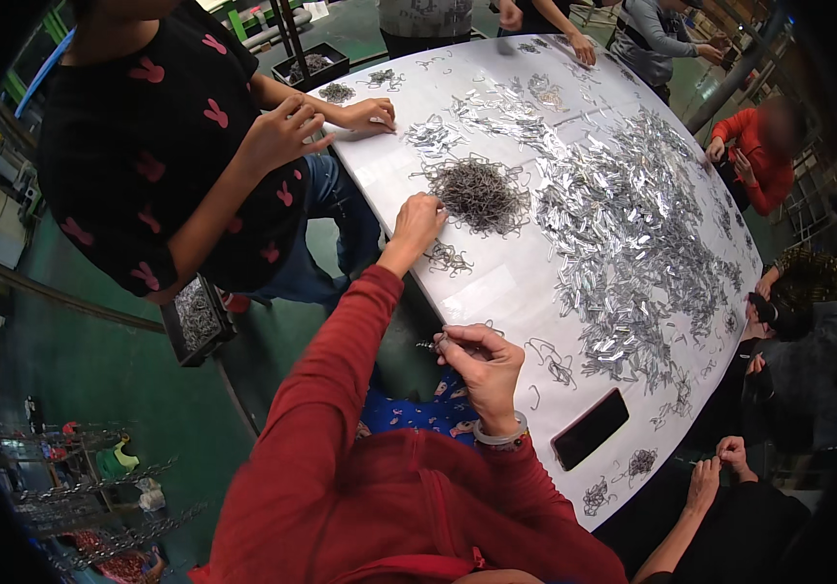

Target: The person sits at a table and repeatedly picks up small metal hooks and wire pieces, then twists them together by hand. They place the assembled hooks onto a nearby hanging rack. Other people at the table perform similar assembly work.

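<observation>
My left hand [417, 230] is at the table's left edge, fingers curled together beside a heap of dark bent wire hooks [480, 195]. Whatever it may pinch is hidden. A smaller cluster of wire hooks [449, 259] lies just below that hand. Nearer to me, my right hand [485, 368] is closed, thumb against fingers, with a small shiny metal piece [425, 345] sticking out to the left. The piece is too small to tell its exact kind. More loose hooks [557, 366] lie on the white tabletop [482, 297] right of this hand.
Bright flat metal pieces [623, 243] spread over the table's middle. A dark phone [590, 430] lies near the front edge. At my left stands a person in a black top [175, 146]; several others sit around the table. A black crate [197, 321] of metal parts is lower left.
</observation>
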A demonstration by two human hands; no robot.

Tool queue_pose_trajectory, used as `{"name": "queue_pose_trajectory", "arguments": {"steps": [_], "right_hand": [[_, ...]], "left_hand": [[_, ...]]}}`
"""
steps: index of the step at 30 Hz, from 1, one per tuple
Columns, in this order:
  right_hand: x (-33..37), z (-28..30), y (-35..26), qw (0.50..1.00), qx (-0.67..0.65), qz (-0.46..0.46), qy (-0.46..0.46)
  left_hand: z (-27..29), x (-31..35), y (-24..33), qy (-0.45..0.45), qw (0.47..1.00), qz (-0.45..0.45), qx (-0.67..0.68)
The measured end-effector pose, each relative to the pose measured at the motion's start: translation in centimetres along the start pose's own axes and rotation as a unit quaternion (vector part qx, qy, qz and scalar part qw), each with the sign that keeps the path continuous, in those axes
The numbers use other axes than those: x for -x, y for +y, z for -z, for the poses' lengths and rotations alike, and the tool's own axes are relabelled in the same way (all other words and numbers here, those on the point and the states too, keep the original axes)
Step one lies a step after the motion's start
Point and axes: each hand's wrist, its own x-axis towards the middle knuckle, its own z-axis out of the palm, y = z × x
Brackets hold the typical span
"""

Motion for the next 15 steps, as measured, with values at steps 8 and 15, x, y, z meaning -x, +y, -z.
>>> {"name": "queue_pose_trajectory", "arguments": {"steps": [8,15], "right_hand": [[0.2,0.4,-0.9,0.998,0.064,-0.009,0.011],[0.4,0.6,-1.2,0.995,0.091,0.006,0.028]], "left_hand": [[3.1,0.0,2.4,0.053,0.992,-0.025,0.113],[13.3,10.2,9.9,-0.087,0.892,0.036,0.442]]}}
